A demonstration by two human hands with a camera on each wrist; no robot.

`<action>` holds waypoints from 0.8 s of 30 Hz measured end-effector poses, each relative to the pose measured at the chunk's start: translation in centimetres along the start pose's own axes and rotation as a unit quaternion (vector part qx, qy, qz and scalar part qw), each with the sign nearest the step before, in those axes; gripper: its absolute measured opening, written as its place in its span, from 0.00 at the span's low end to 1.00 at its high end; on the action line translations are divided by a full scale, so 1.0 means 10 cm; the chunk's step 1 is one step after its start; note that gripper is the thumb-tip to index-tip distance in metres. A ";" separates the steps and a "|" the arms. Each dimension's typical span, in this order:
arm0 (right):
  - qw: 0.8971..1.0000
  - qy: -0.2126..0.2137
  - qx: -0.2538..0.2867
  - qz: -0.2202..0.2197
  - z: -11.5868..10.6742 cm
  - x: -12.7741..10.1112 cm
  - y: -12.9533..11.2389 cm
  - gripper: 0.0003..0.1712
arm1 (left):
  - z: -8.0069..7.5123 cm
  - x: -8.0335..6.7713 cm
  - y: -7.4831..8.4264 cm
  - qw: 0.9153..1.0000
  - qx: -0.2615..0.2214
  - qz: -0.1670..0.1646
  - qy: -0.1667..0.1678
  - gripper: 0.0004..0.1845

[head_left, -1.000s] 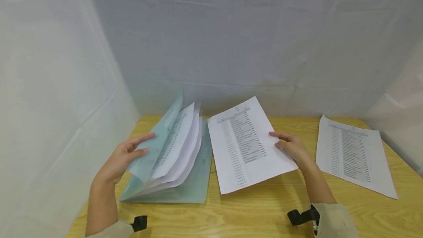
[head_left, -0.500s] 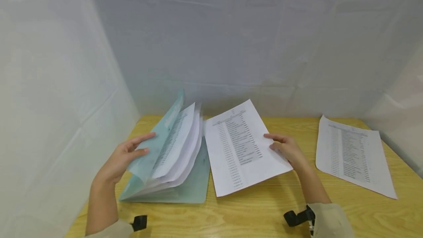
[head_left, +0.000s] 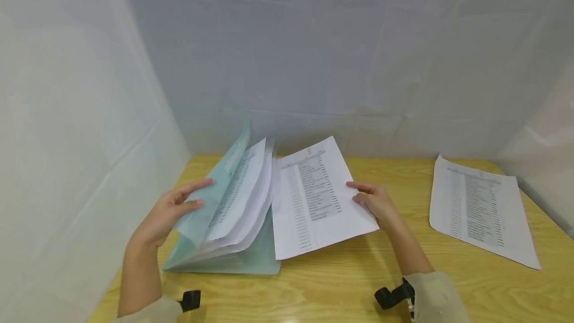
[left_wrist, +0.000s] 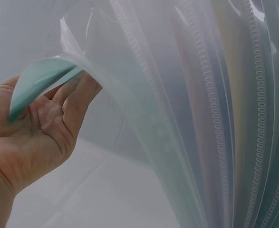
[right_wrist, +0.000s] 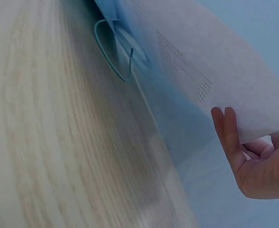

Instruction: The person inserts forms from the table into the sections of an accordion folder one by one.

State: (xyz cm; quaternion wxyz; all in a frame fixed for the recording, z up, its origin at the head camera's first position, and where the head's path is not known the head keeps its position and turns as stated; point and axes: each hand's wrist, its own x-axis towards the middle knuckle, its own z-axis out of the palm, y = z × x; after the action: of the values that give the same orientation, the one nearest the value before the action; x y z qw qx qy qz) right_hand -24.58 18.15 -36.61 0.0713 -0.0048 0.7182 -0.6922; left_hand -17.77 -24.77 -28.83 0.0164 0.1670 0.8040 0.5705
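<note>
A teal expanding folder lies open on the wooden table, its clear pockets fanned up with white sheets inside. My left hand holds the front cover and pockets back, thumb over the edge and fingers behind. My right hand pinches the right edge of a printed sheet, held tilted above the table with its left edge at the folder's opening. From the right wrist view the sheet hangs over the fingers, and a green elastic loop of the folder shows.
A second printed sheet lies flat at the table's right side. White cloth walls close in the back and both sides. Black wrist-camera straps show near the front edge.
My right hand has carried the printed sheet leftward, so its left edge now overlaps the folder. The left hand and folder have stayed put.
</note>
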 end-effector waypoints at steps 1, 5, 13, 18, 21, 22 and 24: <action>1.000 0.004 0.006 0.002 0.02 0.00 0.00 0.25 | 0.00 0.00 0.00 1.000 0.000 -0.001 0.000 0.25; 1.000 0.015 0.020 0.013 0.09 0.02 0.02 0.24 | 0.01 0.01 0.00 1.000 0.000 -0.003 -0.001 0.25; 0.999 0.040 0.018 0.016 0.23 0.00 0.03 0.23 | 0.00 0.01 0.01 1.000 -0.001 -0.001 -0.003 0.25; 0.998 0.055 0.004 0.002 0.34 -0.09 0.05 0.22 | 0.01 0.02 0.01 1.000 -0.002 -0.003 0.003 0.25; 0.998 0.060 0.002 -0.007 0.42 -0.15 0.06 0.23 | 0.01 0.02 0.01 1.000 -0.001 -0.004 0.008 0.25; 0.998 0.063 0.001 -0.009 0.45 -0.16 0.06 0.23 | 0.02 0.02 0.01 1.000 -0.001 -0.004 0.009 0.25; 0.998 0.068 0.000 -0.014 0.50 -0.18 0.07 0.23 | 0.02 0.02 0.01 1.000 -0.002 -0.004 0.010 0.25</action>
State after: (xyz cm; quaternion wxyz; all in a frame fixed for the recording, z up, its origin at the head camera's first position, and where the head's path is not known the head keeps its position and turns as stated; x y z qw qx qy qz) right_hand -22.15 13.36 -37.30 0.0123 0.0321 0.7210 -0.6920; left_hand -17.89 -24.49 -28.73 0.0109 0.1582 0.8039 0.5733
